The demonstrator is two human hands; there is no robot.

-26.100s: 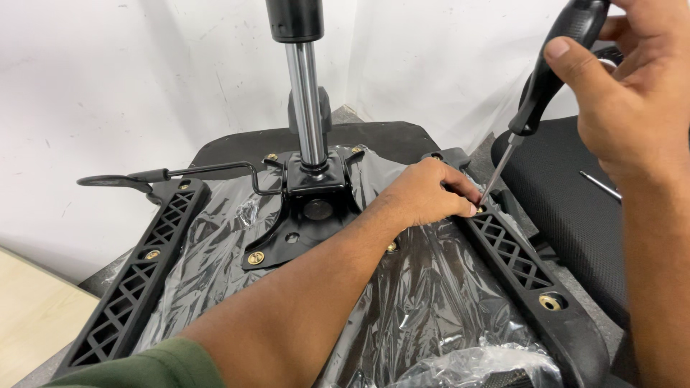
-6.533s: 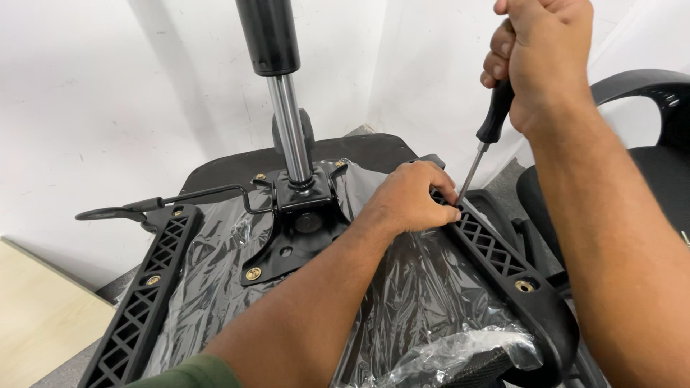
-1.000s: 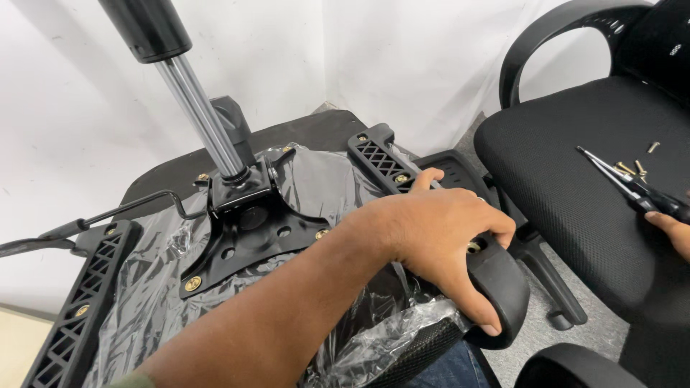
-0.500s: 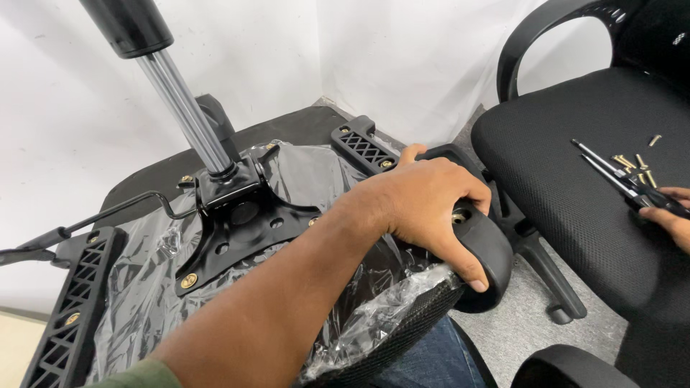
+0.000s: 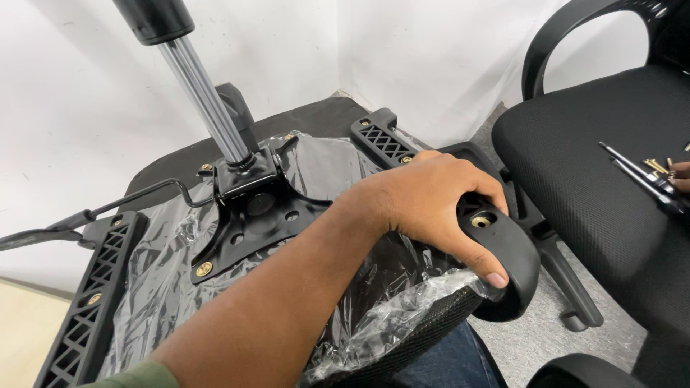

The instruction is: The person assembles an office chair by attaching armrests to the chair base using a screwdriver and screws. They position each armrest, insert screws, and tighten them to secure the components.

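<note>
Armrest [image 5: 503, 251], on the upturned seat's [image 5: 237, 287] right edge, remains gripped by left hand [image 5: 438, 208], view now closer; right hand [image 5: 679, 176] barely visible by screwdriver [image 5: 640, 176], grip indeterminate, second chair [image 5: 589, 158] adjacent.

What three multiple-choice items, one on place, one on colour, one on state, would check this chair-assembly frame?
1. Where does the left hand rest?
A. on the black armrest bracket at the seat's edge
B. on the chrome gas cylinder
C. on the floor

2. What colour are the bolt heads on the metal mounting plate?
A. red
B. brass
C. blue

3. How does the upturned seat lie?
A. bare, with nothing fitted to it
B. in clear plastic wrap, with the cylinder standing up from its plate
C. upright on wheels

Answers: 1 A, the fingers curl over the armrest bracket. 2 B, a brass-coloured bolt shows at the plate's corner. 3 B, crinkled plastic wrap covers the underside and the gas cylinder rises from the plate.
</note>
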